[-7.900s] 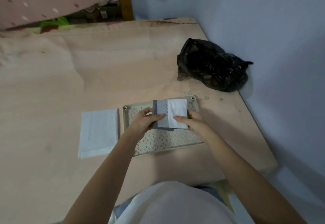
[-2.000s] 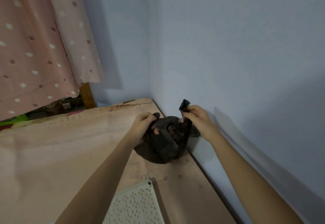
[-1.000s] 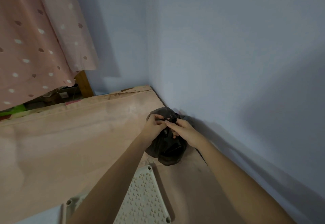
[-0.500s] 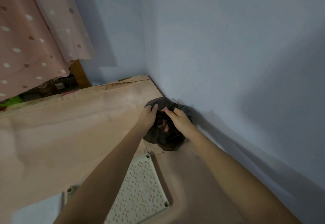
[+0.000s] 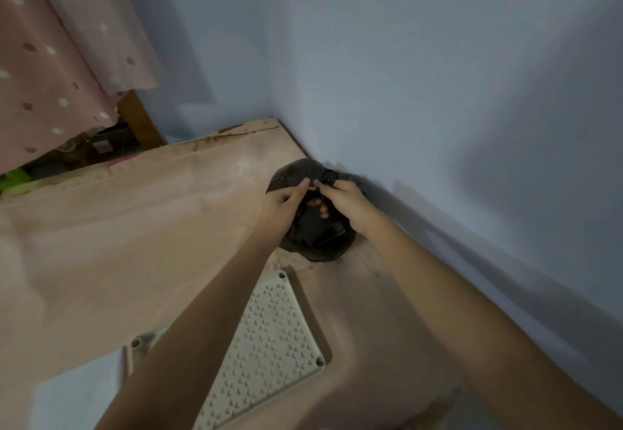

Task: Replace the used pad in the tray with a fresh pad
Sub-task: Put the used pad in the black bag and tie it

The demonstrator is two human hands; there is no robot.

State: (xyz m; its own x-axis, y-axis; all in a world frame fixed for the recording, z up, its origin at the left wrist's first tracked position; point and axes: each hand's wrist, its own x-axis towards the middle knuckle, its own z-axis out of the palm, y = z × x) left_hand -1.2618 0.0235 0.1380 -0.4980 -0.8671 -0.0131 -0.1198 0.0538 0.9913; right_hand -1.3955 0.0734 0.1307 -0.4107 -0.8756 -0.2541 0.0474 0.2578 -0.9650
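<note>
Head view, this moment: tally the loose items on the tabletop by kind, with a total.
Black plastic bag: 1, gripped at its top by the left hand and right hand
Perforated tray: 1, no pad in it
White pad: 1, lying beside the tray, partly out of frame
Total: 3

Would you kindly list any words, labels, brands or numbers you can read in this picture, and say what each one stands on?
None can be read.
The black bag, the tray, the white pad and the dotted curtain show no lettering; the tray has only a raised pattern.
</note>
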